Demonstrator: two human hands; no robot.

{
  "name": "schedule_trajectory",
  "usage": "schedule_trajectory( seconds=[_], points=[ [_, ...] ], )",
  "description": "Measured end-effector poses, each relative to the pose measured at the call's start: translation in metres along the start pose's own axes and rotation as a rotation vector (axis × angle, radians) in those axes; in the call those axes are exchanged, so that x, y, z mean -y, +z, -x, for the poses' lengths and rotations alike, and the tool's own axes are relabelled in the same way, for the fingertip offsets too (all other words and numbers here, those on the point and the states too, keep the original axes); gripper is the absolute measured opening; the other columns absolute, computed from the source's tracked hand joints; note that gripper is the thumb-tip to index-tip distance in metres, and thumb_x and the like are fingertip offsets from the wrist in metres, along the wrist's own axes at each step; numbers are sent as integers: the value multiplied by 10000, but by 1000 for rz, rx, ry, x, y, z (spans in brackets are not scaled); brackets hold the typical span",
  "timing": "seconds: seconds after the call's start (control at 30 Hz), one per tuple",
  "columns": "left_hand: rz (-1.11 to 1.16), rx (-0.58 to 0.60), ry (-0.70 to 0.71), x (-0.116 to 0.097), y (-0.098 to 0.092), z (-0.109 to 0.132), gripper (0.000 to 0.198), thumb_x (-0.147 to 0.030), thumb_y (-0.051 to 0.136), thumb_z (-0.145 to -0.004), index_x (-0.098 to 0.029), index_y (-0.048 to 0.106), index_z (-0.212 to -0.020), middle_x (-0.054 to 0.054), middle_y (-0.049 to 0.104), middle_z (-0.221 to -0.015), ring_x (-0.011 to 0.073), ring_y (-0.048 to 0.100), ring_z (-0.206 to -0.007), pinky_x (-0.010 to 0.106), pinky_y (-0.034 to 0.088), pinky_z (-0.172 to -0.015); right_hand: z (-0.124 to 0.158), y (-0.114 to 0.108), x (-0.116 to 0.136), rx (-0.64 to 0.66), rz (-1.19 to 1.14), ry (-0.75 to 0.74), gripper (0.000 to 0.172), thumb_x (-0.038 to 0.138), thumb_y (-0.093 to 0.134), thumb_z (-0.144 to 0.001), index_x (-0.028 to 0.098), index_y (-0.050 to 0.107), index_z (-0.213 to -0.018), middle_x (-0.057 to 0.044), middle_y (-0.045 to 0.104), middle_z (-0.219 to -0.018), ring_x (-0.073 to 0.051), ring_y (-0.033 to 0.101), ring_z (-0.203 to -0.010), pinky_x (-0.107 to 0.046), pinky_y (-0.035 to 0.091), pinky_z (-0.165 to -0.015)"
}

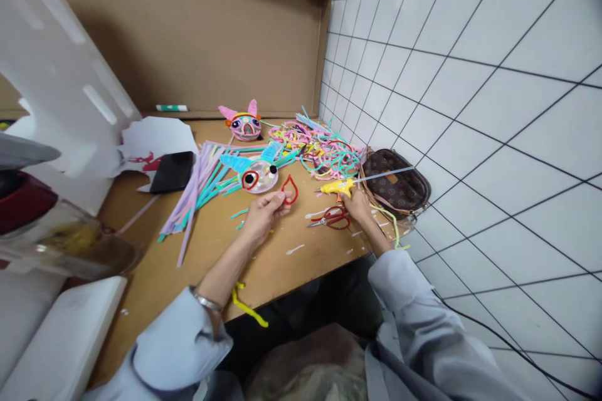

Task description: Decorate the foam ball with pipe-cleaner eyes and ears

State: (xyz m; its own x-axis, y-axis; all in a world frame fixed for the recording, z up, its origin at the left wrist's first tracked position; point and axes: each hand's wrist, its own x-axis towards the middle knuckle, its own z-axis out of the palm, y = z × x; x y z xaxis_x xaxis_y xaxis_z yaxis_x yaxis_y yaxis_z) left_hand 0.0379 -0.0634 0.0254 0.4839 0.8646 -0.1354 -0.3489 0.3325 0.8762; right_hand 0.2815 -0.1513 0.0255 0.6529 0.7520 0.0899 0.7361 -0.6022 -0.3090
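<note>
Pinched in my left hand is a red pipe cleaner bent into a teardrop loop. My right hand grips a yellow hot glue gun, whose nozzle points left; a long glue stick sticks out of its back. Just beyond my left hand lies a pipe-cleaner animal head with blue ears and black eyes, one of them ringed in red and white. Red-handled scissors rest on the table below the glue gun.
Long pastel pipe cleaners lie left of the head, and a tangled heap sits behind. A pink-eared head stands farther back. A brown handbag leans by the tiled wall. A black phone lies on the left.
</note>
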Motion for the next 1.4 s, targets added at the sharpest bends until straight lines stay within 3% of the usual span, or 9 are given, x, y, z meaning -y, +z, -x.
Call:
schedule_trajectory(
  seconds=[0.17, 0.53, 0.7, 0.9, 1.03, 1.1, 1.2, 1.3, 1.4],
  points=[
    [3, 9, -3, -1, 1, 2, 583, -526, 970, -416, -119, 774, -785, 39, 737, -762, 94, 635, -628, 220, 529, -659, -1, 8, 0, -26, 0, -24, 270, 262, 520, -981, 90, 694, -1095, -214, 709, -1175, -259, 661, -1065, -306, 441, -873],
    [15, 27, -7, -2, 1, 4, 534, -501, 962, -474, -122, 773, -799, 34, 727, -756, 92, 631, -624, 217, 530, -653, -3, -2, -21, -216, -74, -128, 325, 298, 403, -982, 118, 669, -1037, -183, 697, -1009, -277, 613, -929, -344, 434, -822],
    [23, 19, -12, -1, 1, 4, 546, -497, 970, -452, -118, 766, -788, 29, 735, -771, 89, 644, -628, 206, 537, -654, -3, 6, -19, -136, -65, -160, 276, 294, 446, -967, 140, 674, -970, -147, 711, -990, -249, 617, -915, -316, 429, -815],
    [15, 21, -10, 1, -1, 2, 452, -440, 949, -551, -118, 765, -810, 40, 735, -788, 91, 642, -641, 218, 535, -673, 1, 9, -5, -38, -5, -118, 285, 277, 448, -988, 144, 698, -963, -128, 717, -975, -232, 619, -936, -292, 420, -806],
    [15, 37, -5, 0, 0, 3, 443, -443, 938, -580, -117, 765, -824, 43, 735, -773, 96, 637, -635, 235, 538, -680, 11, -6, 7, -87, 51, -104, 259, 209, 523, -937, 68, 701, -1062, -243, 658, -1156, -308, 578, -1064, -378, 416, -901],
    [27, 44, -8, -1, 0, 4, 451, -446, 942, -573, -118, 768, -829, 44, 736, -767, 100, 642, -635, 239, 542, -684, 19, -15, 16, -188, 33, -201, 276, 221, 525, -937, 78, 701, -1096, -231, 651, -1138, -322, 570, -1060, -413, 425, -913],
    [51, 57, -23, -3, 1, 5, 446, -435, 945, -568, -118, 772, -830, 48, 741, -761, 108, 658, -639, 239, 548, -686, 33, -24, 34, -373, -204, -544, 272, 253, 457, -990, 179, 713, -1045, -120, 678, -988, -253, 601, -943, -370, 469, -864],
    [90, 69, -38, -5, 1, 5, 421, -404, 948, -572, -117, 768, -821, 46, 742, -760, 107, 666, -630, 230, 554, -671, 45, -24, 53, -434, -362, -812, 268, 270, 468, -1011, 214, 718, -931, -79, 689, -876, -209, 617, -850, -332, 481, -800],
    [146, 75, -49, -7, 0, 5, 397, -360, 955, -569, -117, 762, -818, 38, 741, -782, 101, 669, -624, 220, 560, -657, 49, -19, 66, -427, -436, -851, 267, 271, 507, -1003, 217, 722, -854, -71, 685, -804, -197, 619, -793, -329, 475, -773]
  ],
)
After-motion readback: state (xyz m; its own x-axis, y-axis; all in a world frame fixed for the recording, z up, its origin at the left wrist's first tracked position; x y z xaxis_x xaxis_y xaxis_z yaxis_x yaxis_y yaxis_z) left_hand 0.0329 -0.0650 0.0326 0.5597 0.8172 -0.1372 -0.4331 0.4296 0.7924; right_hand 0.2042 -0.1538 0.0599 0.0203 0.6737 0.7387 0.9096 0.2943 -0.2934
